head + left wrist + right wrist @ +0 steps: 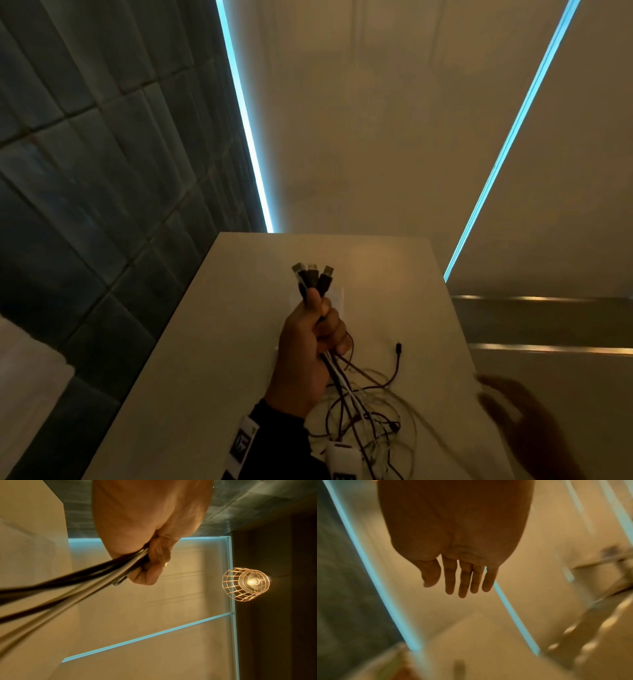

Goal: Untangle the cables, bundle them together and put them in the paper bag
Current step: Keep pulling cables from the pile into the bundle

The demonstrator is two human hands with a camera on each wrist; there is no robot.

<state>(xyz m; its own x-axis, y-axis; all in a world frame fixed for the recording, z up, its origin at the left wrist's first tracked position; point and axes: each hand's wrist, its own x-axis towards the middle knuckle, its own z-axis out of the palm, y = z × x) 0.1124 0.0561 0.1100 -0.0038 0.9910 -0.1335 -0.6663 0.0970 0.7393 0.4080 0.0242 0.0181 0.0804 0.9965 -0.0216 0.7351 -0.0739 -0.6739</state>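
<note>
A: Listing item one: left hand [308,346], raised above the pale table [212,342], fingers and thumb curled tight round a bunch of cables [346,383].

B: Condition of the bunch?

A: Three USB plugs [312,274] stand up out of the top of the fist, side by side, dark housings, metal ends uppermost. Below the fist the cords hang down, black and white together, and run into a loose tangle [370,421] lying on the table near the front edge. One small dark connector end [398,347] sticks up from the tangle, just right of the fist.

B: Left wrist view agrees?

A: Yes. The left hand [147,536] is closed, the cables [72,588] leaving it as blurred black and pale strands toward the left of the picture. A wire-cage lamp [246,584], lit, shows beyond.

B: Item two?

A: Right hand [513,411], blurred, low at the right by the table's edge, holding nothing. In the right wrist view the right hand [458,555] has fingers [464,580] straight and close together, thumb slightly apart, touching nothing.

B: Surroundings?

A: Dark tiled wall [85,171] on the left, two blue-lit strips [245,116] on the cream panel behind the table. Paper bag: cannot tell which, if any, of the blurred shapes it is.
</note>
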